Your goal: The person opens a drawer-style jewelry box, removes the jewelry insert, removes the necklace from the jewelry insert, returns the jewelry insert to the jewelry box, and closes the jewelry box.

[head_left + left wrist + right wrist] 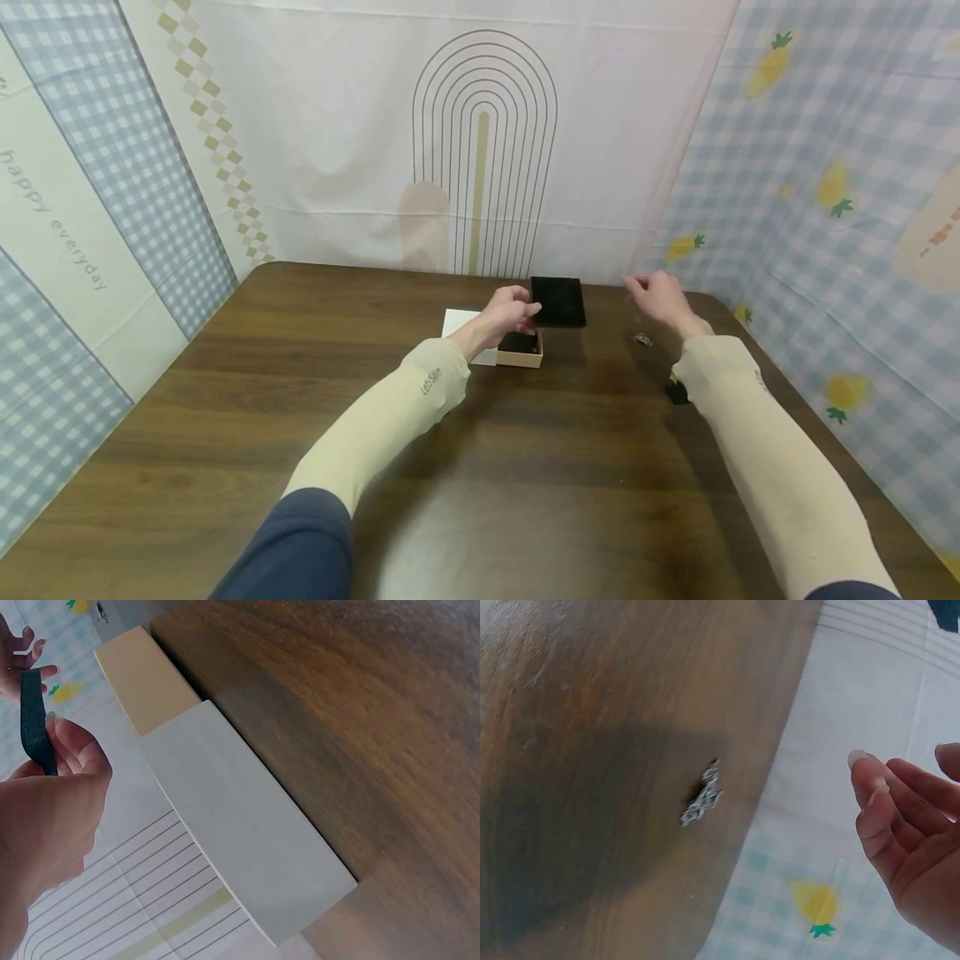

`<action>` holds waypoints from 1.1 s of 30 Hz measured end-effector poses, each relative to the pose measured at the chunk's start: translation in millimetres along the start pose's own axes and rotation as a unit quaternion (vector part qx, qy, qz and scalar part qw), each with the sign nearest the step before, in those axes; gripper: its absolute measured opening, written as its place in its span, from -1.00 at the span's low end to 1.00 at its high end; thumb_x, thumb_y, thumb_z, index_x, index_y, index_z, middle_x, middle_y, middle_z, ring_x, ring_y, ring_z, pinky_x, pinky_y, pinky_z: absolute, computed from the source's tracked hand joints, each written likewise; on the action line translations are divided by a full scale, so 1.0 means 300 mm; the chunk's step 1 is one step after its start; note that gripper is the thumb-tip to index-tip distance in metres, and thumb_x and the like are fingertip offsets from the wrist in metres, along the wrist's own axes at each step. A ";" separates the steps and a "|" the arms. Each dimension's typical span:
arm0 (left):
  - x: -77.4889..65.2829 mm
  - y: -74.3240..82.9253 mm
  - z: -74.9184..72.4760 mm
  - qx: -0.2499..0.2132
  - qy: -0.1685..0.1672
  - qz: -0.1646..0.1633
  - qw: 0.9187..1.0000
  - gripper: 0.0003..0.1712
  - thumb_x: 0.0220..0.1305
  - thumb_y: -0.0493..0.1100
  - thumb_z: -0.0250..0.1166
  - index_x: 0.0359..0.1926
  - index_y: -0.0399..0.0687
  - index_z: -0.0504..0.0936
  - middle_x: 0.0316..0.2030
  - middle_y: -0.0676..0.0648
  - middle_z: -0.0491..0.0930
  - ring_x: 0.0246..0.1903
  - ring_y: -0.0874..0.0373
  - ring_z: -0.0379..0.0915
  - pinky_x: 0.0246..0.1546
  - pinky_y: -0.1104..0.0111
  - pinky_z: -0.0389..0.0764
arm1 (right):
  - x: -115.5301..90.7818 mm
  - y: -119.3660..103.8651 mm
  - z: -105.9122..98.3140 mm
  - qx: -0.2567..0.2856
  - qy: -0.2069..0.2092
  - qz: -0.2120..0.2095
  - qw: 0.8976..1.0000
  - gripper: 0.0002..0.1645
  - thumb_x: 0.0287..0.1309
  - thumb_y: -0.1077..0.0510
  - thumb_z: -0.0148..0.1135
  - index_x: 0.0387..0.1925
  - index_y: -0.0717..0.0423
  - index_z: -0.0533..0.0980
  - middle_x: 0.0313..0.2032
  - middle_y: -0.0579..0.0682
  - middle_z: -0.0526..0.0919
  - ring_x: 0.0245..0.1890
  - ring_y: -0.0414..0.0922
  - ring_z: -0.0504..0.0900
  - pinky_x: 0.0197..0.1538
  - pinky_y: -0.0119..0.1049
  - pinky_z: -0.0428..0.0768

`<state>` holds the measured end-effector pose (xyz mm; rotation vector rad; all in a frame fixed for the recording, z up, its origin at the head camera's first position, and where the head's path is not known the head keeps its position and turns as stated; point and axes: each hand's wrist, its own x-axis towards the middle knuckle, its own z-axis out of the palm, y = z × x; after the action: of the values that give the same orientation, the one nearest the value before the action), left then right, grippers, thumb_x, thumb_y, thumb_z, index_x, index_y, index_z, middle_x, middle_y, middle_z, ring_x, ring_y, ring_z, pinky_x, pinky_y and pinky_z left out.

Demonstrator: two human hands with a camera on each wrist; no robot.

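My left hand [504, 315] pinches a flat, square black pad [558, 302] by its edge, above the table. In the left wrist view the pad [33, 720] is seen edge-on, thin and slightly bent. Below that hand is a drawer-style box: a white sleeve [240, 825] with a tan tray [519, 360] slid partly out, dark inside. My right hand [660, 298] is raised to the right of the pad, fingers loosely bent and holding nothing. Beneath it a small silver ornament [703, 795], perhaps jewellery, lies on the table; its exact kind is unclear.
A small black object [677, 392] sits on the brown wooden table [480, 467], partly hidden by my right sleeve. Patterned cloth [337, 125] hangs behind the table's far edge, and checked cloth [810, 250] stands along the right side.
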<state>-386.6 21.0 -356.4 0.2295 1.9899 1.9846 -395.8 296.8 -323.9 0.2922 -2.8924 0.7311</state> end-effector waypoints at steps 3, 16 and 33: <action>-0.004 0.004 -0.001 0.000 0.002 0.002 1.000 -0.58 0.36 -0.34 0.11 0.18 -0.43 0.30 -0.25 -0.08 0.38 -0.48 0.15 0.44 -0.42 0.42 0.64 | 0.002 -0.020 -0.002 0.008 -0.003 -0.004 1.000 -0.32 0.45 -0.19 -0.23 -0.15 0.30 0.60 -0.19 0.28 0.72 -0.55 0.02 0.70 -0.39 -0.31 0.63; -0.004 0.014 -0.005 0.005 0.004 -0.001 1.000 -0.54 0.37 -0.32 0.11 0.23 -0.40 0.31 -0.14 -0.15 0.41 -0.45 0.14 0.47 -0.36 0.41 0.67 | 0.002 -0.070 0.013 0.033 -0.015 -0.026 0.999 -0.30 0.46 -0.18 -0.25 -0.02 0.35 0.54 -0.17 0.29 0.71 -0.67 -0.20 0.61 -0.42 -0.32 0.63; -0.003 0.015 -0.002 0.003 0.003 0.002 1.000 -0.49 0.37 -0.32 0.11 0.28 -0.42 0.26 -0.19 -0.12 0.40 -0.44 0.15 0.45 -0.37 0.42 0.67 | -0.005 -0.077 0.038 0.052 -0.047 -0.029 0.997 -0.28 0.45 -0.21 -0.24 0.05 0.34 0.51 -0.12 0.32 0.69 -0.63 -0.18 0.65 -0.10 -0.01 0.67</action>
<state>-386.6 20.2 -351.9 0.2302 2.0007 1.9837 -390.1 271.8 -323.6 0.4320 -2.9241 0.8826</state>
